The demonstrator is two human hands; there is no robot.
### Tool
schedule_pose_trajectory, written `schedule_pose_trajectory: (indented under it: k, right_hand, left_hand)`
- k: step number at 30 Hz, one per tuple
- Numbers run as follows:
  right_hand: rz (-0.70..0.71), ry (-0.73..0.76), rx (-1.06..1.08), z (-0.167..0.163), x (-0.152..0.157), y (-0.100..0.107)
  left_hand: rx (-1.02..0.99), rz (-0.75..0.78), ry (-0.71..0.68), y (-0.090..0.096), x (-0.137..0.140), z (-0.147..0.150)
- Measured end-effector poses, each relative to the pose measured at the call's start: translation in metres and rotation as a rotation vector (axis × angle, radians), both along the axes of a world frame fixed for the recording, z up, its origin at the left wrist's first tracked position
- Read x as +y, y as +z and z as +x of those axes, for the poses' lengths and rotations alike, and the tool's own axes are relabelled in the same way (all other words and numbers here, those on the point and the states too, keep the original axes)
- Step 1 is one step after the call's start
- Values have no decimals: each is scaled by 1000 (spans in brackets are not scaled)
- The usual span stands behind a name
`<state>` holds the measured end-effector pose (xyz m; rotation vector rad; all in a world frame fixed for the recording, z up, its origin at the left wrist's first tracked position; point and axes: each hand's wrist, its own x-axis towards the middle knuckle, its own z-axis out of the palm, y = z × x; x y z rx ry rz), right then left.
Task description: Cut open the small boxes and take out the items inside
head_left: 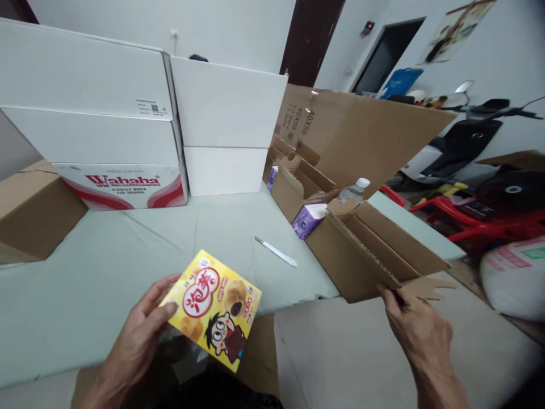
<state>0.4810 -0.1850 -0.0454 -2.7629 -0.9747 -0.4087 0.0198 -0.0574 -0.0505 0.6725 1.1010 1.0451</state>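
Note:
My left hand (147, 326) is closed on the left edge of a yellow snack box (204, 338), thumb on its front face. The snack box is tilted over the near edge of the table, with a cartoon figure and round puffs printed on it. My right hand (419, 326) grips the near corner of an open brown cardboard box (344, 258) at the table's right edge. A white-handled knife (276, 252) with a thin blade lies on the table between the hands. Purple tissue packs (307, 222) are wedged beside the cardboard box.
White cartons (230, 170), one marked Wahaha (123, 187), stand at the back of the table (136, 241). A brown box (38, 210) is at left. More open boxes (293, 182), a clear bottle (355, 190) and a tall cardboard sheet (361, 130) line the right. Red stools (443, 213) stand beyond.

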Motion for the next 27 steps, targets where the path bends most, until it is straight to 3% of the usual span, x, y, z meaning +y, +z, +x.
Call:
schedule_pose_trajectory:
  k: [5,8,15,20,27]
  right_hand:
    - [-9,73,-28,14,7,-6]
    - [2,102,-35,22,17,-8]
    - [34,247,-79,20,65,-5]
    - [-14,211,-81,1,102,12]
    - [-66,148,-92,-9,97,13]
  left_hand:
    - [-1,-120,-336,-22,-5,22]
    - [6,-126,-438,-34,-7,29]
    - [62,-112,-466,-45,-7,38]
    - [39,-145,-403,-40,-7,42]
    - [80,-181,-357,-40,4,39]
